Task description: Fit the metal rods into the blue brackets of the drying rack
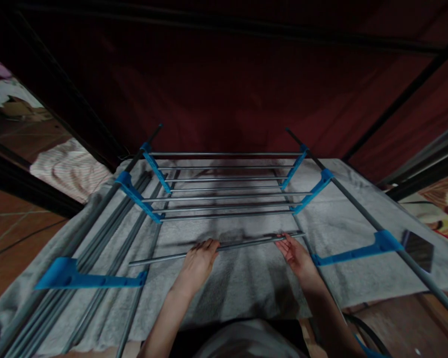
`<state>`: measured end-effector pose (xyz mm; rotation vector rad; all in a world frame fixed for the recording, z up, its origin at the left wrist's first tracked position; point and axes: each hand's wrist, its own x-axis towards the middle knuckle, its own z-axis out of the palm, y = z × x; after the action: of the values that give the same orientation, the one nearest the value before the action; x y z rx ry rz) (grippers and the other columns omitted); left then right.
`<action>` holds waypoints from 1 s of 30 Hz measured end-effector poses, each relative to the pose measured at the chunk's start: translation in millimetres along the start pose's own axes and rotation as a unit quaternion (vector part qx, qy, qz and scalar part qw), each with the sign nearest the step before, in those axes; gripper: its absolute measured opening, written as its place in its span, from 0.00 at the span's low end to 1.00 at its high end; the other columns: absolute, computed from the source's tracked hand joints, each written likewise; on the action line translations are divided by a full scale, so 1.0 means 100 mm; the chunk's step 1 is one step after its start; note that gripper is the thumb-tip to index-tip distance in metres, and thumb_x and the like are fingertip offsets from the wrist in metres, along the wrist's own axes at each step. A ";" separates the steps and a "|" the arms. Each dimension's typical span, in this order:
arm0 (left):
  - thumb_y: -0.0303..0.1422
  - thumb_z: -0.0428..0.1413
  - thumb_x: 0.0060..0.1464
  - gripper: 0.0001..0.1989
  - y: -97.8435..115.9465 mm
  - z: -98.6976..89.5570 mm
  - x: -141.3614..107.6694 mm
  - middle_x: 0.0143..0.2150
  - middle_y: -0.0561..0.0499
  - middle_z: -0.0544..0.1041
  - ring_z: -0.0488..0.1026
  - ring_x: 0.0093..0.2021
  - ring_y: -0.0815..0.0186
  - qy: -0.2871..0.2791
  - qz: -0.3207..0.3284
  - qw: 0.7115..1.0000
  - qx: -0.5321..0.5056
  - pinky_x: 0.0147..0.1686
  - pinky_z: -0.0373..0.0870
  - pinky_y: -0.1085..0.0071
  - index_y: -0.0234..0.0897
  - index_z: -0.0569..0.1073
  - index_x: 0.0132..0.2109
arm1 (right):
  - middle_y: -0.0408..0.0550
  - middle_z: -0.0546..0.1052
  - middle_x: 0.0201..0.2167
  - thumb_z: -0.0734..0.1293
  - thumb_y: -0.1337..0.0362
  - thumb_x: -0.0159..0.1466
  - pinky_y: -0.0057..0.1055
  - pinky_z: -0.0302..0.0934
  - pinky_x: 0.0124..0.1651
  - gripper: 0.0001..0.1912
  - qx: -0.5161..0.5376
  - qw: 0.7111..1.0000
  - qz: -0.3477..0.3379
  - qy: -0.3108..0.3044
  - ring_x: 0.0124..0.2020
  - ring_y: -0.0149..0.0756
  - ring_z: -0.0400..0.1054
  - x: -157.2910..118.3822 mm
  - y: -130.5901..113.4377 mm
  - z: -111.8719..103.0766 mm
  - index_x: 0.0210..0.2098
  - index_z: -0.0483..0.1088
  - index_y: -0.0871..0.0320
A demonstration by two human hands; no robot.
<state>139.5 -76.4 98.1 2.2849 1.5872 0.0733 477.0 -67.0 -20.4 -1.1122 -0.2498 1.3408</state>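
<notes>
One rod (246,243) | left hand (201,258) gripping, right hand (295,255) pinching (seemingly; dim there) | I judge positioning; next calls for alignment with bracket (91,281)

Striped cloth (69,169), grey blanket (242,291) and tiled floor (11,226) suggest a home.

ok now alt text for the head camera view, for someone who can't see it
A person's left hand and right hand hold a grey rod near the two nearest blue brackets of a rack frame. Beyond, grey crossbars span two farther bracket pairs, above a grey cloth.
</notes>
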 end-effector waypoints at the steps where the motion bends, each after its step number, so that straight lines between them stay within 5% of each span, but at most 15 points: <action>1: 0.29 0.44 0.68 0.15 0.00 0.01 0.01 0.50 0.43 0.79 0.77 0.50 0.56 -0.003 -0.001 1.000 0.006 0.51 0.69 0.62 0.38 0.74 0.52 | 0.45 0.83 0.35 0.78 0.60 0.53 0.35 0.75 0.49 0.13 -0.003 1.000 0.000 -0.002 0.38 0.36 0.78 0.00 0.02 -0.01 0.36 0.77 0.55; 11: 0.41 0.44 0.70 0.22 -0.04 0.21 0.13 0.49 0.43 0.81 0.77 0.49 0.54 0.010 0.017 1.000 0.022 0.52 0.69 0.59 0.37 0.75 0.59 | 0.46 0.83 0.33 0.79 0.61 0.50 0.38 0.76 0.47 0.12 -0.012 1.000 0.011 0.004 0.37 0.39 0.79 0.00 0.07 0.00 0.33 0.78 0.54; 18: 0.36 0.48 0.68 0.15 -0.12 0.27 0.19 0.46 0.43 0.81 0.78 0.48 0.54 0.018 0.038 0.999 0.016 0.50 0.70 0.59 0.38 0.78 0.48 | 0.44 0.83 0.36 0.79 0.62 0.51 0.34 0.75 0.49 0.12 0.003 1.000 0.020 -0.016 0.41 0.37 0.79 -0.02 0.09 0.05 0.34 0.78 0.53; 24: 0.31 0.50 0.66 0.11 -0.20 0.36 0.17 0.46 0.44 0.81 0.79 0.46 0.57 0.030 0.016 0.999 0.012 0.47 0.71 0.63 0.38 0.76 0.50 | 0.44 0.83 0.35 0.80 0.59 0.51 0.33 0.74 0.47 0.13 -0.015 1.000 0.003 0.000 0.40 0.37 0.79 -0.02 0.12 0.14 0.35 0.78 0.53; 30: 0.40 0.49 0.68 0.17 -0.23 0.49 0.20 0.50 0.46 0.82 0.80 0.47 0.55 0.054 0.029 0.998 0.005 0.46 0.73 0.62 0.41 0.75 0.57 | 0.45 0.84 0.37 0.79 0.59 0.51 0.34 0.73 0.48 0.12 -0.016 1.000 0.001 -0.003 0.42 0.39 0.79 -0.06 0.12 0.17 0.34 0.79 0.52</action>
<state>137.9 -63.5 41.7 2.3706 1.5757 0.2076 455.0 -66.2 -18.4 -1.1365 -0.2754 1.3468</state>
